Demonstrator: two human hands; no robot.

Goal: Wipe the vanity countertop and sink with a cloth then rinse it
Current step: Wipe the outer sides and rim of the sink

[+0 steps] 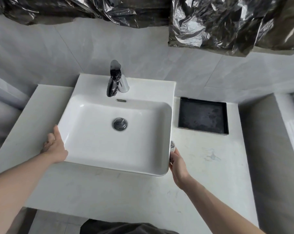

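A white rectangular sink (119, 168) sits on the pale vanity countertop (95, 190), with a chrome faucet (115, 78) at its back and a chrome drain (119, 124) in the basin. My left hand (54, 146) rests against the sink's outer left wall, fingers straight. My right hand (177, 163) is at the sink's front right corner and holds a small grey-white cloth (172, 146) pressed to the outer right wall. Most of the cloth is hidden by the hand and the sink's rim.
A black shallow tray (203, 115) lies on the countertop right of the sink. Faint smears mark the countertop near the right hand. Black plastic sheeting (218, 24) hangs over the wall above. A grey wall block (264, 149) bounds the counter's right side.
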